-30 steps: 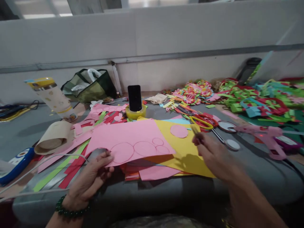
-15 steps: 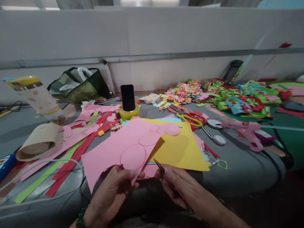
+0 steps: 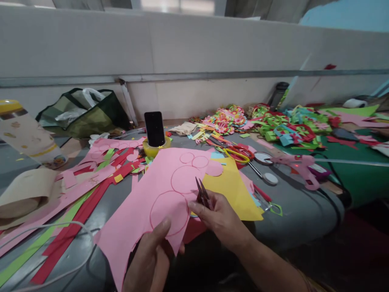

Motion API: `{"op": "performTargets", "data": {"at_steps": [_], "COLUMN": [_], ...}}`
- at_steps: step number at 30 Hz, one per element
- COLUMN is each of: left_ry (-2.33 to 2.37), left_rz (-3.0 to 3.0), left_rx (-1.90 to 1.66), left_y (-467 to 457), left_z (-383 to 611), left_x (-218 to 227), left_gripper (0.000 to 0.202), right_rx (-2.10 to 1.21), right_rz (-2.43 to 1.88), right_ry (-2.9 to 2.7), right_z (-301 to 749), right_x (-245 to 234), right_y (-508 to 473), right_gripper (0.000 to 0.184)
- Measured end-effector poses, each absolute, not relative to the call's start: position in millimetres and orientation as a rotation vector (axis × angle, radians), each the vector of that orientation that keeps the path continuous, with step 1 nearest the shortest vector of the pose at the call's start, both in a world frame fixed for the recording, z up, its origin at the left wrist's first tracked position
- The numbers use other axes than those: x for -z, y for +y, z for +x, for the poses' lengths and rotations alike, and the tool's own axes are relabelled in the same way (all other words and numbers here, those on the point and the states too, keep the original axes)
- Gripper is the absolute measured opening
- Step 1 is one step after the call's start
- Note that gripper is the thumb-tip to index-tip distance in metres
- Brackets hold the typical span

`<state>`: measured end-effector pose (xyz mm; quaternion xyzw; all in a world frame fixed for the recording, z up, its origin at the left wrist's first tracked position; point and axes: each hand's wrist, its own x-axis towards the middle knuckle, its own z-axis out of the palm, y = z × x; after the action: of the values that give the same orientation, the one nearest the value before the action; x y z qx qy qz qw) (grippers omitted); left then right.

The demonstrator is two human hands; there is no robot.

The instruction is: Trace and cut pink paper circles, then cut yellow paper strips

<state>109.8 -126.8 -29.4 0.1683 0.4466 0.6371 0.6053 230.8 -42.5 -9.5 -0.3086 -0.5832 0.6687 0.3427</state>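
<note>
My left hand (image 3: 152, 255) grips the near edge of a pink paper sheet (image 3: 158, 198) with several circles drawn on it, thumb on top, lifting it off the table. My right hand (image 3: 219, 219) is closed on small dark scissors (image 3: 202, 194), whose blades point up at the sheet's right edge beside a drawn circle. Under the sheet lies a yellow sheet (image 3: 234, 190) with a cut pink disc (image 3: 214, 168) at its far corner.
A black phone (image 3: 154, 129) stands in a yellow tape roll. Yellow-handled scissors (image 3: 237, 155), a pink glue gun (image 3: 299, 166), paper flowers (image 3: 226, 119) and green and red cutouts lie to the right. Paper strips (image 3: 75, 219), a brown roll (image 3: 24, 194) and a white cable lie left.
My left hand lifted the pink sheet off the table and drew it toward me. My right hand came back from the far scissors area with small scissors and brought them to the sheet's edge.
</note>
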Motion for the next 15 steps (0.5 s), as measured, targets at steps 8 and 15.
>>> {"op": "performTargets", "data": {"at_steps": [8, 15], "left_ry": [0.941, 0.966], "left_rz": [0.264, 0.367], "left_rx": [-1.414, -1.49], "left_y": [-113, -104], "left_z": [117, 119], "left_x": [27, 34], "left_gripper": [0.035, 0.015], "right_rx": [-1.818, -1.893], "right_rz": [-0.914, -0.832], "right_ry": [-1.396, -1.254], "right_z": [242, 226], "right_x": [21, 30], "right_y": [-56, -70], "right_gripper": [0.034, 0.031]}}
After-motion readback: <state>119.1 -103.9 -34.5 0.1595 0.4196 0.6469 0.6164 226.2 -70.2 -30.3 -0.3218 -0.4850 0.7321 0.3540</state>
